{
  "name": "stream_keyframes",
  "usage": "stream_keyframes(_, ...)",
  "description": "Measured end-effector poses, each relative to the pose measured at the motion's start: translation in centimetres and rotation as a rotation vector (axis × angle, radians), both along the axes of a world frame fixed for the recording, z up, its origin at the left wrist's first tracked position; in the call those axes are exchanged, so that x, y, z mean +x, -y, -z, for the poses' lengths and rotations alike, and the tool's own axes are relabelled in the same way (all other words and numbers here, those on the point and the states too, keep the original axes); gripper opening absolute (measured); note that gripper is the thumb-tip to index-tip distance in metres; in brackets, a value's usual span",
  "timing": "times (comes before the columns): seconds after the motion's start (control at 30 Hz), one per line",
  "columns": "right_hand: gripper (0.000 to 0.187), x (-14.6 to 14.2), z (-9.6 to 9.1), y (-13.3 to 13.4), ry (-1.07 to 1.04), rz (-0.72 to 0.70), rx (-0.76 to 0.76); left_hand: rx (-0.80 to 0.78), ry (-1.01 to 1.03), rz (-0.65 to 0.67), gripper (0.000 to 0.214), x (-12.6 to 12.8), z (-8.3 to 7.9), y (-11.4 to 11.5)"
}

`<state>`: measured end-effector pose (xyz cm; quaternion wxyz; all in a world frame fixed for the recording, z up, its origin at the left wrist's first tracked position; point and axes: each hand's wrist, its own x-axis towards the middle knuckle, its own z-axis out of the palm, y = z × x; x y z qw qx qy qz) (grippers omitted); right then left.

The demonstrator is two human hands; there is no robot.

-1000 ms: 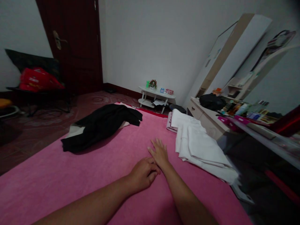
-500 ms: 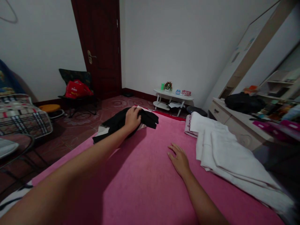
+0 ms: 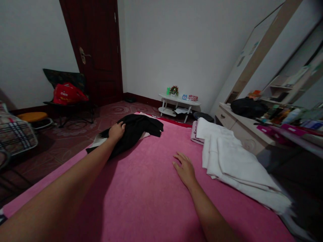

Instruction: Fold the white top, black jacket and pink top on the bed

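Observation:
A black garment [image 3: 136,129] with some white parts lies loosely spread at the far left of the pink bed cover [image 3: 141,188]. My left hand [image 3: 116,131] is closed on its upper left part, with the fingertips partly lost against the dark cloth. Palm down on the pink cover, my right hand [image 3: 185,169] lies open with its fingers spread and nothing in it. Just to its right rests a stack of folded white cloth [image 3: 237,158], apart from the hand. A rolled or folded piece with dark lettering [image 3: 194,132] sits at the stack's far end.
A low white table [image 3: 176,98] with small items stands by the back wall. On the right is a dresser [image 3: 234,122] bearing a black bag [image 3: 248,107]. A folding chair [image 3: 69,79] holds a red bag [image 3: 68,94], near an orange stool [image 3: 32,116].
My left hand has moved left along the black garment, which now lies more spread out. My right hand keeps its place on the cover. The view has shifted slightly to the right.

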<state>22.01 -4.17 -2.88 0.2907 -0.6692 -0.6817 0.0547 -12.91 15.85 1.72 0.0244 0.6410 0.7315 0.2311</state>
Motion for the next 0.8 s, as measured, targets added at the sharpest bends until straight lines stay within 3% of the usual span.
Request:
stream_keyframes(0.1, 0.033, 0.0, -0.1, 0.0, -0.014, 0.003, -0.002, -0.001, -0.021, 0.004, 0.047, 0.0, -1.0, 0.6)
stream_keyframes(0.17, 0.032, 0.0, -0.1, 0.0, -0.025, 0.009, 0.019, -0.011, -0.03, -0.001, 0.044, 0.0, -2.5, 0.6)
stream_keyframes(0.27, 0.03, 0.1, 0.1, -0.4, -0.069, 0.019, 0.062, 0.022, -0.042, -0.005, 0.042, 1.3, -6.6, 0.1)
stream_keyframes(0.37, 0.033, 0.1, 0.4, -0.6, -0.219, 0.031, 0.116, 0.144, -0.053, 0.056, 0.046, 4.8, -11.7, 0.5)
stream_keyframes(0.43, 0.039, 0.2, 0.3, -0.5, -0.4, 0.067, 0.167, 0.323, -0.043, 0.233, 0.047, 8.2, -14.3, 1.9)
stream_keyframes(0.5, 0.045, 0.4, 0.0, 0.0, -0.591, 0.13, 0.228, 0.412, -0.026, 0.498, 0.045, 11.8, -15.0, 4.6)
stream_keyframes(0.57, 0.049, 0.9, -0.6, 0.7, -0.744, 0.198, 0.315, 0.406, -0.036, 0.853, 0.038, 15.0, -13.5, 8.2)
stream_keyframes(0.67, 0.054, 2.0, -1.2, 1.4, -0.908, 0.288, 0.47, 0.265, -0.171, 1.358, 0.025, 17.9, -7.9, 13.5)
stream_keyframes(0.73, 0.055, 2.8, -1.4, 1.6, -0.963, 0.334, 0.514, 0.191, -0.245, 1.452, 0.017, 18.5, -3.7, 16.2)
stream_keyframes(0.8, 0.054, 3.2, -1.4, 1.6, -0.955, 0.346, 0.513, 0.185, -0.191, 1.363, 0.024, 18.5, -0.5, 18.0)
